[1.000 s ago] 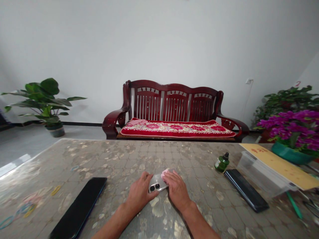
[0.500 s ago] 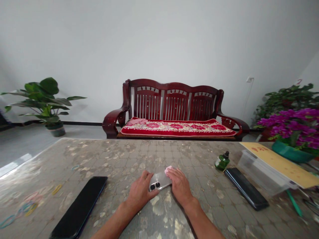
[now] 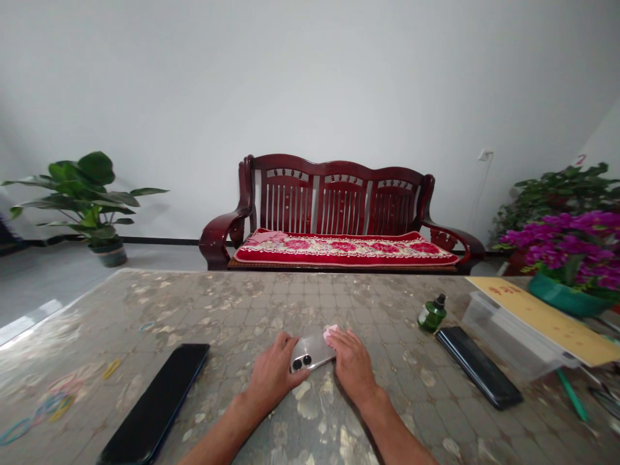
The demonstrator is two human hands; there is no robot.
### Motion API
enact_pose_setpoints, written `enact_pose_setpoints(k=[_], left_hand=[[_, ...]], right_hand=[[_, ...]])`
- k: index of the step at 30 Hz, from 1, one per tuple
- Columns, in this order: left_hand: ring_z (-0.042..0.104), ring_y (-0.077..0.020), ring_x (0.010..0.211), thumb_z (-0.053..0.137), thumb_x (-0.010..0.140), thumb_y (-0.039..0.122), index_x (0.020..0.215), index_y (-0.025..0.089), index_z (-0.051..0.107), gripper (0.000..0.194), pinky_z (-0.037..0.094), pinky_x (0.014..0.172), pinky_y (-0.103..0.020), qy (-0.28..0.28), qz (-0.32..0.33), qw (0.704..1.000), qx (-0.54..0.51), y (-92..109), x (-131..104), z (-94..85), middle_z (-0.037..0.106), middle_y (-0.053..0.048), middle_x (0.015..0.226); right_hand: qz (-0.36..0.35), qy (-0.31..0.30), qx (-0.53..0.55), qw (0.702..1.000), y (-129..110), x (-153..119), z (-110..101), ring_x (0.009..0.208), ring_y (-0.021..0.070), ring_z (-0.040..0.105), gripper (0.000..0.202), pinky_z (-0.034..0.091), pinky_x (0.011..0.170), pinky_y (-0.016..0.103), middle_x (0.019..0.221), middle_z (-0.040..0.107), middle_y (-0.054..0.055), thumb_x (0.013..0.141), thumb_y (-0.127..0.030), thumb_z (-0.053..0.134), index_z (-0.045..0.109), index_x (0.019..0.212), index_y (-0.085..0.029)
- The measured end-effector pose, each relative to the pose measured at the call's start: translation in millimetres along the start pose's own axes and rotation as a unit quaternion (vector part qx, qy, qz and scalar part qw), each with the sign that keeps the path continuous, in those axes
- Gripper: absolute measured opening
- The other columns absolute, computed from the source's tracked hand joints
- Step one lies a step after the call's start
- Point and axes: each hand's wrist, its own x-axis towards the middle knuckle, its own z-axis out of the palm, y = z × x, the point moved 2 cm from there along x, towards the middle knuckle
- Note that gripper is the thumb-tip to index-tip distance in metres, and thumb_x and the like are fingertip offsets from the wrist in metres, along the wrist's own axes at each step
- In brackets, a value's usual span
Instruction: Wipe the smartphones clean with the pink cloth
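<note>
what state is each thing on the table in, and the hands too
phone: back up, lenses showing
left hand: gripping the phone's lens end
right hand: pressing the pink cloth
pink cloth: bunched, against the phone
green bottle: upright, black top on
black slab: lying flat
plastic box: partly covered by a yellow card
yellow card: flat on the box
green pen: lying down

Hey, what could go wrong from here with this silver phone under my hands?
The silver phone might slide on the patterned grey-brown tablecloth if the bare left hand loosens at its camera end. Grit caught in the small pink cloth under the bare right hand could scratch the phone's back. The small green bottle with a black top stands upright to the right, so a wide sweep may tip it.
</note>
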Motion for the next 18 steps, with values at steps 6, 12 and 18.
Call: enact_pose_setpoints(k=[6,12,18], left_hand=[[0.065,-0.0234,0.1,0.062,0.083,0.039,0.121,0.023,0.056,0.042,0.05,0.084,-0.03,0.0,0.006,1.0,-0.002,-1,2,0.0,0.057,-0.007,0.12],[0.066,-0.0236,0.098,0.063,0.083,0.039,0.123,0.022,0.056,0.044,0.05,0.083,-0.031,-0.001,0.001,1.0,0.006,0,1,-0.5,0.057,-0.007,0.119],[0.065,-0.024,0.102,0.064,0.086,0.039,0.125,0.02,0.056,0.044,0.05,0.085,-0.031,-0.002,0.01,1.0,0.017,2,2,-0.4,0.058,-0.008,0.121]], right_hand=[[-0.04,0.004,0.004,0.999,-13,-8,3,0.118,0.0194,0.063,0.045,0.041,0.11,0.041,0.119,0.072,0.006,0.086,-0.001,0.043,0.071,0.115,-0.022],[-0.013,0.01,-0.024,1.0,-7,-6,-2,0.117,0.0202,0.064,0.046,0.043,0.107,0.042,0.117,0.073,0.006,0.086,-0.001,0.042,0.072,0.113,-0.022],[-0.056,0.018,-0.018,0.998,-28,-17,9,0.114,0.0224,0.065,0.043,0.043,0.107,0.039,0.117,0.073,0.007,0.083,-0.003,0.048,0.07,0.115,-0.021]])
